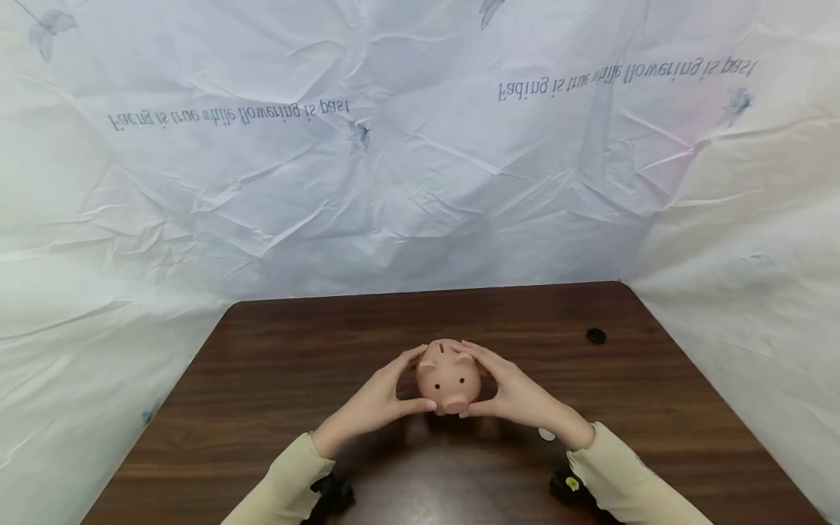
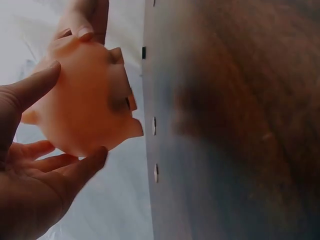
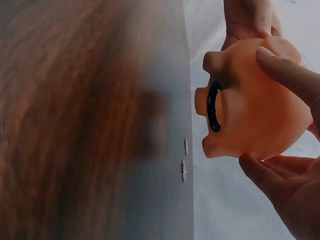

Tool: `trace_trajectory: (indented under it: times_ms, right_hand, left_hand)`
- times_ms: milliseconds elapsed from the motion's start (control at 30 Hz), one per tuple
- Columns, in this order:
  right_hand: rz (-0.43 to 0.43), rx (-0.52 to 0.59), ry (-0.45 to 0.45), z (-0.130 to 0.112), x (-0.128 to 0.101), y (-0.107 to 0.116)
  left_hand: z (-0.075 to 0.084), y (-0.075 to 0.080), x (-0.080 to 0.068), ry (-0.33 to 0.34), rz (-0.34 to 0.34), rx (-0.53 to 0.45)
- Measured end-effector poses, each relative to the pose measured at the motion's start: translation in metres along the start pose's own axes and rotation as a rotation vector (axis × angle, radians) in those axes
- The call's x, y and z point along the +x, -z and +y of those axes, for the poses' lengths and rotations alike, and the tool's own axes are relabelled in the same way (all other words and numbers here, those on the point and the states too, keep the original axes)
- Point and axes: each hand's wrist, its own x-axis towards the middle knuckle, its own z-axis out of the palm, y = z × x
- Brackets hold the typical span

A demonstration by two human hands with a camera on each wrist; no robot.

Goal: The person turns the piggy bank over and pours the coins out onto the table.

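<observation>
The left hand point(image 1: 374, 399) and right hand point(image 1: 518, 390) are clamped on opposite sides of a pink, rounded, smooth-surfaced piggy bank point(image 1: 449, 386), thumbs toward its snout end. The piggy bank is raised above a dark brown wood-grain table point(image 1: 315, 343), upright, coin slot uppermost. A black ring point(image 3: 214, 107) lines the underside. Cream sleeves point(image 1: 292, 470) cover both forearms. A small white disc point(image 1: 546, 434) lies near the right wrist; a small black round piece point(image 1: 596, 335) lies farther right. Wrinkled white printed cloth point(image 1: 420, 197) surrounds the table.
</observation>
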Motion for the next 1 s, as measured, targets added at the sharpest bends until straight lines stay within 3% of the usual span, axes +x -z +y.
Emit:
trace_trajectory:
  times_ms: [233, 300, 367, 467, 567, 633, 700, 767, 933, 1000]
  right_hand:
    - [-0.043, 0.180, -0.154, 0.003, 0.007, 0.000]
    - [-0.046, 0.200, -0.185, 0.002, 0.012, 0.001]
    - [-0.016, 0.168, -0.149, -0.003, 0.019, 0.005]
    - [0.101, 0.005, 0.061, -0.028, 0.028, 0.019]
    - [0.273, -0.154, 0.428, -0.062, 0.037, 0.036]
    - [0.361, -0.221, 0.645, -0.078, 0.040, 0.043]
    - [0.387, -0.231, 0.750, -0.085, 0.041, 0.044]
    - [0.354, -0.211, 0.674, -0.079, 0.037, 0.039]
    - [0.169, -0.039, 0.129, -0.038, 0.021, 0.011]
    - [0.114, 0.046, -0.023, -0.025, 0.018, 0.000]
  left_hand:
    - [-0.007, 0.002, 0.006, 0.066, -0.053, -0.098]
    - [-0.008, 0.004, 0.011, 0.086, -0.036, -0.088]
    - [-0.001, 0.010, 0.015, 0.075, 0.006, -0.104]
    - [0.025, 0.025, 0.015, -0.074, 0.122, -0.111]
    - [0.061, 0.044, 0.004, -0.385, 0.213, -0.056]
    - [0.080, 0.054, -0.005, -0.580, 0.237, 0.002]
    - [0.088, 0.059, -0.010, -0.670, 0.233, 0.032]
    - [0.084, 0.055, -0.009, -0.617, 0.209, 0.007]
    - [0.041, 0.030, 0.001, -0.143, 0.092, -0.231]
    - [0.023, 0.023, 0.002, -0.007, 0.053, -0.297]
